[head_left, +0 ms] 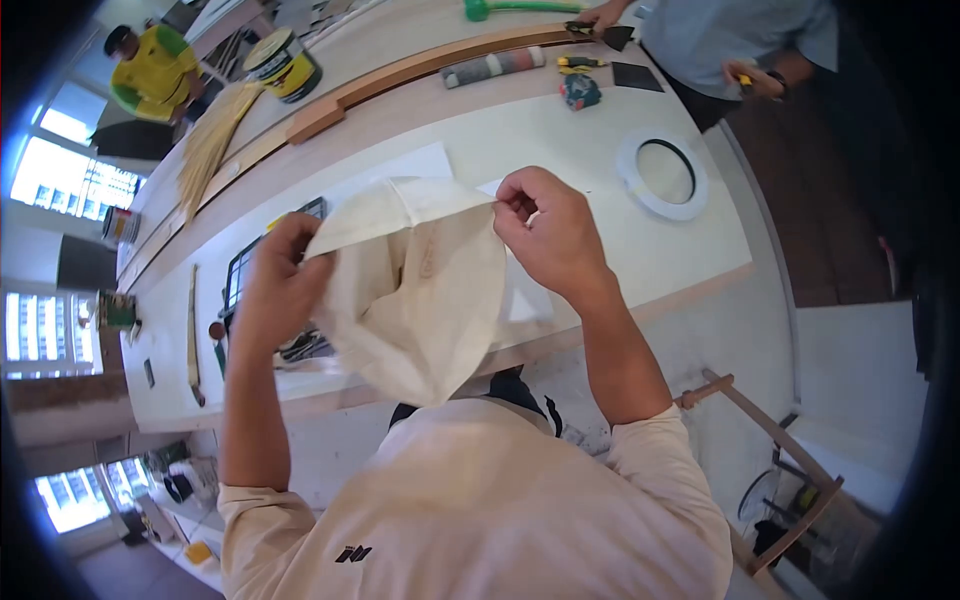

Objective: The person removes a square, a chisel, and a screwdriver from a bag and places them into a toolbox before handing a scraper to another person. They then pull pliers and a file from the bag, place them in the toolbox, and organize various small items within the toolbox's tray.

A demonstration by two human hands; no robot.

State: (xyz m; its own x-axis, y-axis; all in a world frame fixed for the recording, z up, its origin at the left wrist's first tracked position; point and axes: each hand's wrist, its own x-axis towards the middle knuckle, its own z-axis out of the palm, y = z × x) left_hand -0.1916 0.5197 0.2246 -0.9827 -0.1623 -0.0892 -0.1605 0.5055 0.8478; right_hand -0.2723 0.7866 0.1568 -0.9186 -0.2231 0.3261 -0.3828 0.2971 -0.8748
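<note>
A cream cloth bag (445, 320) hangs between my hands above the near edge of the table, its mouth spread wide toward me. Faint lettering and folds show on its inner side. My left hand (272, 285) is closed on the left end of its rim. At the opposite end, my right hand (548, 228) pinches the rim between thumb and fingers. White sheets (425, 163) lie on the table behind the bag. A dark tray (240, 268) and some tools beside my left hand are partly hidden by it.
The white-topped table (600, 250) bears a white ring (660, 205), a roll (492, 68), a long wooden strip (400, 75) and a paint bucket (283, 65). One person (740, 50) stands across at the right, holding tools; another (155, 75) is far left. A wooden frame (775, 435) stands lower right.
</note>
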